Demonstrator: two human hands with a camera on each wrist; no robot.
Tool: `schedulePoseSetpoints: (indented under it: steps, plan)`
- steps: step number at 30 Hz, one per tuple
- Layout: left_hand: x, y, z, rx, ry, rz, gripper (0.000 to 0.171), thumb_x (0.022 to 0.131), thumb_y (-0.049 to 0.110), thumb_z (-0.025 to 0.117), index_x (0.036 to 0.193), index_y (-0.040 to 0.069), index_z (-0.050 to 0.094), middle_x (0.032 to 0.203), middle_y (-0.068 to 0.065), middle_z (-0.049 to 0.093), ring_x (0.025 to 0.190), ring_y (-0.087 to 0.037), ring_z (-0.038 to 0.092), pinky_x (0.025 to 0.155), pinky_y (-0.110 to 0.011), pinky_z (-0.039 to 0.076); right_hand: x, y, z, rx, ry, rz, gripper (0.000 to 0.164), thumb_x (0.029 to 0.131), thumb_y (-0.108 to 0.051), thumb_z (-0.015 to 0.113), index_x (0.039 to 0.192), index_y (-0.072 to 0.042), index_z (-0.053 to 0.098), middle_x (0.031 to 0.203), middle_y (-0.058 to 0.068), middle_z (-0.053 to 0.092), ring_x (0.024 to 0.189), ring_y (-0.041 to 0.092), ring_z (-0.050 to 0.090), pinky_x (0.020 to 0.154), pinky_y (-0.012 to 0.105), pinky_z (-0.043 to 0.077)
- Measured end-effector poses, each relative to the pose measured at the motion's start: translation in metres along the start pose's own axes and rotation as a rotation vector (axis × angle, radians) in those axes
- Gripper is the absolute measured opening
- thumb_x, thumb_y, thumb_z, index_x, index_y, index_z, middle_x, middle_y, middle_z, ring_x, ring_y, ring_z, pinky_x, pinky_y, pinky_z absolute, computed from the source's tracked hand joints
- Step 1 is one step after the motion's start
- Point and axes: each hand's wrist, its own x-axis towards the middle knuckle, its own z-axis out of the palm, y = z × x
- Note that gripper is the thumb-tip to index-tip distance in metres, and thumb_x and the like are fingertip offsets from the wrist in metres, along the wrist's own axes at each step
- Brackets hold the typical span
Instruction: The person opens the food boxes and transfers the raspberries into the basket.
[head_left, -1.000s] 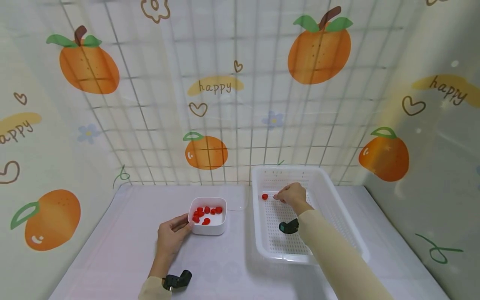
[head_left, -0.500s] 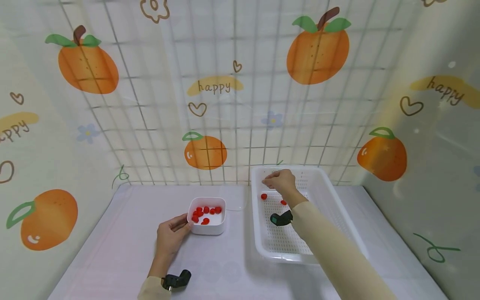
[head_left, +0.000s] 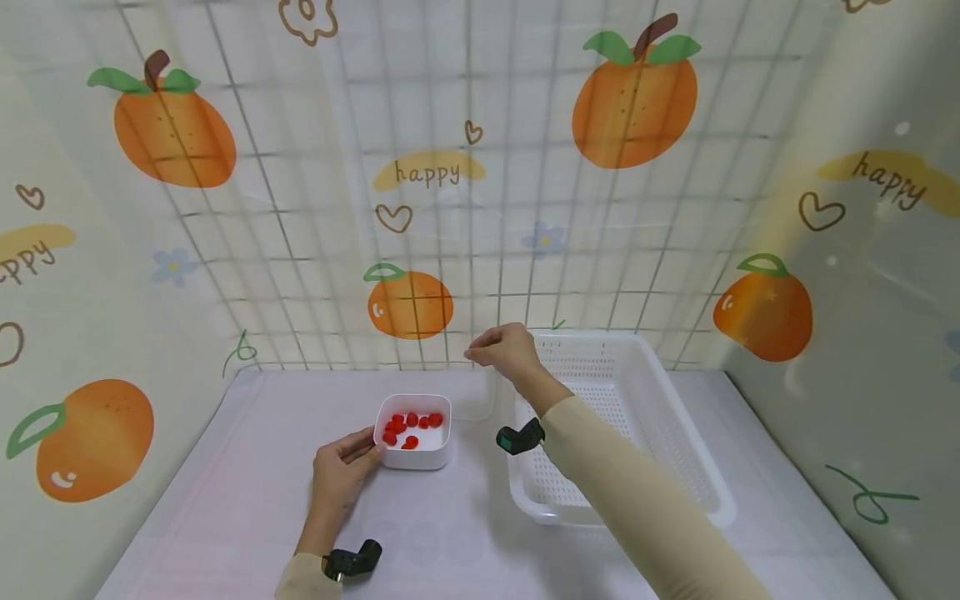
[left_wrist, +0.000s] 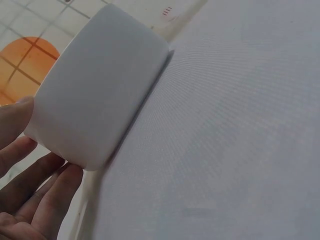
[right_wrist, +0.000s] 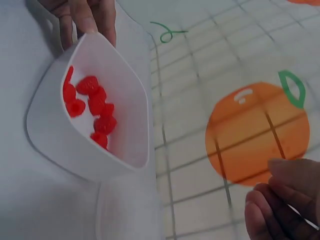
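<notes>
My left hand holds the left corner of a small white square bowl, its thumb near the rim and fingers against the side. The bowl stands on the table with several red raspberries inside. My right hand is in the air, between the bowl and a white perforated plastic basket. In the right wrist view, the right hand's thumb and fingertips are drawn together. I see no red between them, and whether they hold anything cannot be made out. Hand and forearm cover part of the basket's floor.
A white cloth-covered tabletop carries both containers. Behind it hangs a printed curtain over a wire grid, and similar cloth closes off both sides. A thin clear outline lies between bowl and basket.
My right hand has risen out of the basket and moved left toward the bowl. The two raspberries seen in the basket are hidden now. My left hand and the bowl stay put.
</notes>
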Motion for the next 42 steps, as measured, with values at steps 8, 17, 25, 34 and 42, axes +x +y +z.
schedulePoseSetpoints:
  steps: [8,17,25,34,42]
  plan:
    - [0.001,-0.003,-0.002,-0.057,-0.031,0.021,0.040,0.089,0.008,0.085,0.127,-0.001,0.074,0.125,-0.018,0.074,0.112,-0.031,0.073,0.090,-0.023,0.058,-0.008,-0.011,0.033,-0.016,-0.059,-0.075,0.011,0.089,-0.012,0.085,0.095,-0.004,0.081,0.091,0.007,0.077,0.087,0.024,0.071,0.087,0.041,0.060]
    - [0.001,-0.001,-0.005,-0.057,-0.043,0.006,0.042,0.091,0.011,0.084,0.130,0.001,0.073,0.129,-0.017,0.073,0.115,-0.031,0.072,0.092,-0.023,0.056,-0.015,-0.014,0.071,-0.082,-0.111,-0.089,0.008,0.089,-0.013,0.086,0.091,-0.007,0.082,0.089,0.005,0.073,0.082,0.023,0.066,0.076,0.032,0.060]
    - [0.000,0.004,-0.005,-0.062,-0.050,-0.010,0.041,0.092,0.014,0.083,0.131,0.004,0.074,0.131,-0.016,0.072,0.118,-0.031,0.071,0.094,-0.026,0.056,-0.016,-0.006,0.097,-0.155,-0.148,-0.088,0.005,0.088,-0.011,0.086,0.090,-0.007,0.083,0.084,0.003,0.074,0.080,0.020,0.066,0.073,0.029,0.061]
    - [0.002,0.001,-0.005,-0.073,-0.051,-0.017,0.041,0.091,0.011,0.084,0.129,0.003,0.074,0.129,-0.016,0.073,0.116,-0.031,0.072,0.094,-0.026,0.056,-0.015,0.009,0.120,-0.243,-0.176,-0.047,0.005,0.088,-0.011,0.086,0.089,-0.008,0.083,0.078,0.002,0.072,0.077,0.020,0.062,0.066,0.027,0.059]
    - [0.001,0.002,-0.005,-0.075,-0.044,-0.007,0.038,0.091,0.008,0.083,0.127,0.001,0.075,0.127,-0.016,0.074,0.115,-0.030,0.072,0.093,-0.025,0.057,-0.012,0.020,0.132,-0.289,-0.175,-0.028,0.006,0.085,-0.008,0.087,0.086,-0.007,0.082,0.083,0.003,0.071,0.082,0.023,0.061,0.071,0.031,0.061]
